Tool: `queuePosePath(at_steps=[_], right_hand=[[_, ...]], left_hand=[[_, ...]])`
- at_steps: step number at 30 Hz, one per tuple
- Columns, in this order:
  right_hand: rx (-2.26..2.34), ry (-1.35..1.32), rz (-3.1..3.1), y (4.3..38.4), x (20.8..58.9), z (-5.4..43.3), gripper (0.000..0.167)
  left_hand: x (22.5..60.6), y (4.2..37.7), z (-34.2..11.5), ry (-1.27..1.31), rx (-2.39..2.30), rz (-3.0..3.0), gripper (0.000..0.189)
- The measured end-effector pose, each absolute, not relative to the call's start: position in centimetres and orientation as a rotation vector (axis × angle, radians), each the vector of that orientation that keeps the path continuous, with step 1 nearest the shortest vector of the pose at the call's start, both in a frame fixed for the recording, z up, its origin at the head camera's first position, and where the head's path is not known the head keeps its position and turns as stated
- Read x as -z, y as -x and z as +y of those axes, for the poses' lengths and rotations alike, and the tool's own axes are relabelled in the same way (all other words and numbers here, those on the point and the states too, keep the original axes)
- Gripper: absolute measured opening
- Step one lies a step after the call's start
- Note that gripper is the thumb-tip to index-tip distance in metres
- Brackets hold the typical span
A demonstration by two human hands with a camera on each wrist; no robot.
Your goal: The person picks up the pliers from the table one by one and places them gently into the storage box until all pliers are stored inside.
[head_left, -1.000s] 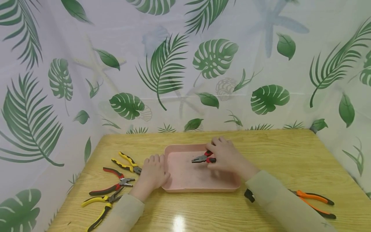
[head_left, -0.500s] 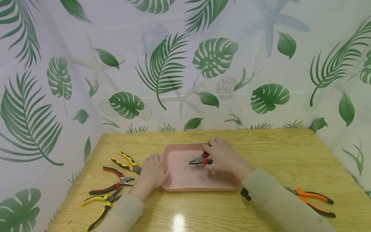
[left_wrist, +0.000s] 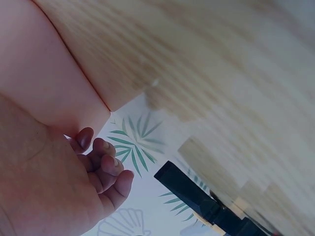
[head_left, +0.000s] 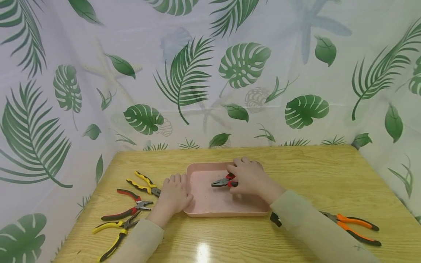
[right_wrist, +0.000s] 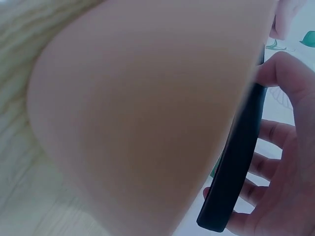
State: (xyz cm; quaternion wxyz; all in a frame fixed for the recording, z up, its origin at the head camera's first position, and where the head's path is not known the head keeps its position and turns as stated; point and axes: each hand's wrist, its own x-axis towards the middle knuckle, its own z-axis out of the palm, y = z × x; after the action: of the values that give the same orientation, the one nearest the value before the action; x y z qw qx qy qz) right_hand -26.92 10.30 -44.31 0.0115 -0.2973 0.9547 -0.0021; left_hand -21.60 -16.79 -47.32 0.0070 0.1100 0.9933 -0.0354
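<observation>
The right hand (head_left: 250,179) grips red-and-black pliers (head_left: 224,182) over the pink tray (head_left: 227,214), nose pointing left, long axis running roughly along the tray's length. The left hand (head_left: 173,194) holds the tray's left rim.

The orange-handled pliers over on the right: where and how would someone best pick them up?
Probably by both handles of the orange-handled pliers, just behind the pivot, coming down from above and the right. They appear to lie flat, their spread handles pointing right and narrowing toward the pivot, while the right sleeve hides the tips.
</observation>
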Motion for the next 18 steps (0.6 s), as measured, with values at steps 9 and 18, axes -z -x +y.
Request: queuePosePath(at_steps=[9,18], right_hand=[[0.015,0.92,2.965,27.02,44.61,9.7,0.051],[-0.008,0.915,2.962,27.2,45.16,9.27,0.051]], left_hand=[[47.35,21.62,-16.82,-0.337,0.102,3.103,0.047],[47.75,21.79,-16.95,-0.346,0.105,3.115,0.047]])
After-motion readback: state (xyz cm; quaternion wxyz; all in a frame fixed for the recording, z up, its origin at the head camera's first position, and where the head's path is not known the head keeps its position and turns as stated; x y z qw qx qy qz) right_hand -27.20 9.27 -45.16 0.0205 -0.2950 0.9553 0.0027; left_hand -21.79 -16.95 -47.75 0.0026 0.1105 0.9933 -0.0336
